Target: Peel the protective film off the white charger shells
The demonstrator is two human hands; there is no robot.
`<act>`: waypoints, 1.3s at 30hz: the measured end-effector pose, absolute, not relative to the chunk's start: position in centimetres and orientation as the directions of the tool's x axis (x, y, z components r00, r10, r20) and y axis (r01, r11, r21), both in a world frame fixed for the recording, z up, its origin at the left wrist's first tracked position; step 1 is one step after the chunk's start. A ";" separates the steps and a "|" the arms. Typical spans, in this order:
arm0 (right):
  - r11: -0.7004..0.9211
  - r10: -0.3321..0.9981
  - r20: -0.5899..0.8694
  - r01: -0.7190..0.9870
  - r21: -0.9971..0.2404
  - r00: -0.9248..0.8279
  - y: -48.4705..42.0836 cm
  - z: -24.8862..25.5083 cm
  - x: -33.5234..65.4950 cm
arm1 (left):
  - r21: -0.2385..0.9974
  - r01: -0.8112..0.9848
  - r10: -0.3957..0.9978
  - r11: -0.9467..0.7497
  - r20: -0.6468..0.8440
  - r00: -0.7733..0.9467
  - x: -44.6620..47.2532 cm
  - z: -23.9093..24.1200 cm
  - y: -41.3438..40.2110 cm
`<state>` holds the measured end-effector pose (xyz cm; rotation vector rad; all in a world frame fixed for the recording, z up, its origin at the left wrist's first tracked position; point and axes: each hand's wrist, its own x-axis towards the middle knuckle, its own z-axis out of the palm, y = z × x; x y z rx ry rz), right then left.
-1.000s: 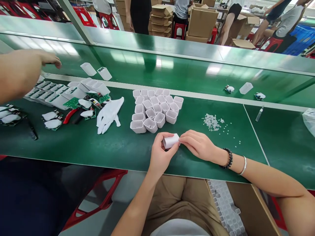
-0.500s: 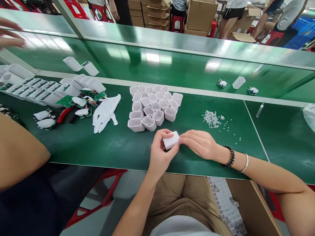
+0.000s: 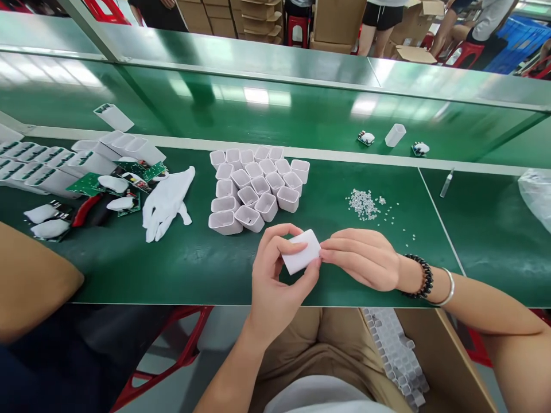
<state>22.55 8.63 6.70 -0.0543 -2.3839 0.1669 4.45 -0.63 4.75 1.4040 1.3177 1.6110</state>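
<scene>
My left hand grips a small white plastic shell just above the near edge of the green bench. My right hand is pinched at the shell's right end, fingertips touching it; whether it holds anything small there is hidden. Just beyond the hands stands a cluster of several open white shells. A scatter of tiny clear beads lies to the right of that cluster.
A white glove, green circuit boards, red-handled cutters and rows of filled shells lie left. A neighbour's arm fills the lower left. A carton of shells sits below right. The belt carries loose shells.
My left hand has lifted and turned the shell, so its broad face now shows. The neighbour's reaching hand has left the upper left. The view has tipped down slightly.
</scene>
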 end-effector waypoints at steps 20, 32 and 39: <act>0.698 0.588 0.363 0.227 -0.680 -0.723 9.7 5.7 22.1 | 0.976 -0.205 0.967 0.070 -0.116 -0.225 5.0 2.9 1.9; 0.938 0.341 0.458 0.261 -0.229 -0.821 11.1 4.7 22.8 | 0.988 -0.120 0.958 0.099 -0.128 -0.257 5.3 2.0 2.1; 0.933 0.356 0.415 0.290 -0.215 -0.837 10.8 5.0 22.8 | 0.993 -0.092 0.967 0.076 -0.096 -0.236 5.3 1.7 2.1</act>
